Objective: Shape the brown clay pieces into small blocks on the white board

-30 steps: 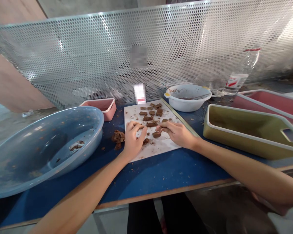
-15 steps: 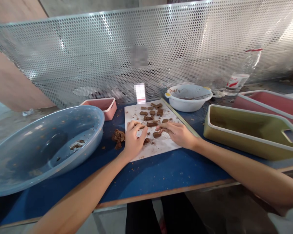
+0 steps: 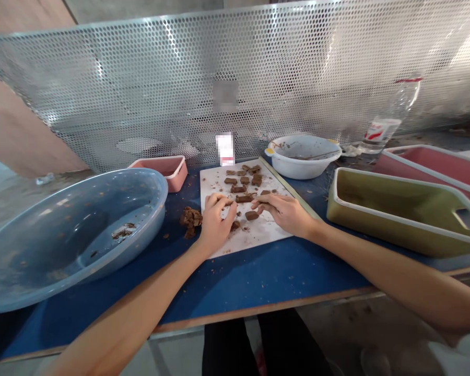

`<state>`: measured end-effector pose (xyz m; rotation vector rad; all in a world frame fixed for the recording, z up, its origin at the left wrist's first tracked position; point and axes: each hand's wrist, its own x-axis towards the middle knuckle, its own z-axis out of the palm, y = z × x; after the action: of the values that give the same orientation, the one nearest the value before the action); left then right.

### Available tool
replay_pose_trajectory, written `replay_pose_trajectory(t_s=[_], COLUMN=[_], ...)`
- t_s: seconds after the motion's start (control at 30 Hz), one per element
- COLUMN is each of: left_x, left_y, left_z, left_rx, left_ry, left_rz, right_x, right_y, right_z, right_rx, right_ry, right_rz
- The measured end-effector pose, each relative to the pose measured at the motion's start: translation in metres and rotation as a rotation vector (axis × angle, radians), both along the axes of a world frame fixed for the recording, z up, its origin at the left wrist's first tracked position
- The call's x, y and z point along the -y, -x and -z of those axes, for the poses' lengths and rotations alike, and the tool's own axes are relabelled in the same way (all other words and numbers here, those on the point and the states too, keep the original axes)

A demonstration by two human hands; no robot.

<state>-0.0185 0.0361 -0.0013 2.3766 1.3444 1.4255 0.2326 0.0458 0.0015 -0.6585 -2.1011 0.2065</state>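
Observation:
A white board (image 3: 258, 232) lies on the blue table and carries several small brown pieces (image 3: 243, 180). My left hand (image 3: 213, 222) rests on the board's left part with its fingers curled down over a brown piece. My right hand (image 3: 285, 213) lies on the board's right part, fingertips pinched on another brown piece (image 3: 252, 214). A crumbly brown lump (image 3: 190, 218) sits on the table just left of the board.
A big blue basin (image 3: 74, 230) with scraps stands at left, a small pink tray (image 3: 162, 168) behind it. A white bowl (image 3: 301, 156), an olive tray (image 3: 399, 209), a pink tray (image 3: 434, 162) and a plastic bottle (image 3: 387, 122) stand at right. A perforated metal screen (image 3: 141, 83) backs the table.
Both hands stay on the board; the left fingers have shifted slightly over the piece beneath them. The view has barely moved.

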Motion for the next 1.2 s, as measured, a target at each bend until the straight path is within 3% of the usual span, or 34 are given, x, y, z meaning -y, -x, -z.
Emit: replay_pose_trajectory(t_s=[0.17,0.3,0.43,0.63,0.77,0.9,1.03,1.2], left_x=[0.000,0.004,0.004,0.002,0.004,0.014,0.023,0.024], left_y=[0.004,0.006,0.009,0.012,0.008,-0.002,-0.011,-0.016], left_z=[-0.004,-0.007,0.000,0.008,0.000,-0.012,-0.022,-0.024], left_rx=[-0.234,-0.391,-0.461,-0.484,-0.437,-0.291,0.017,0.250], left_ry=[0.094,0.068,0.041,0.128,0.112,0.129,0.288,0.442], left_rz=[0.034,0.004,-0.078,-0.126,-0.147,-0.053,0.178,0.386], right_x=[0.006,0.008,0.005,0.005,0.008,0.006,0.006,0.010], right_y=[0.002,0.002,-0.001,0.001,0.001,0.001,0.000,0.001], right_z=[-0.006,-0.009,-0.007,-0.007,-0.011,-0.012,-0.009,-0.008], right_rx=[-0.030,-0.043,-0.016,-0.049,-0.063,-0.020,0.021,0.066], right_ry=[-0.017,-0.041,-0.053,-0.077,-0.126,-0.239,-0.329,-0.249], right_rz=[0.068,0.057,0.017,0.049,-0.002,-0.060,-0.001,0.056])
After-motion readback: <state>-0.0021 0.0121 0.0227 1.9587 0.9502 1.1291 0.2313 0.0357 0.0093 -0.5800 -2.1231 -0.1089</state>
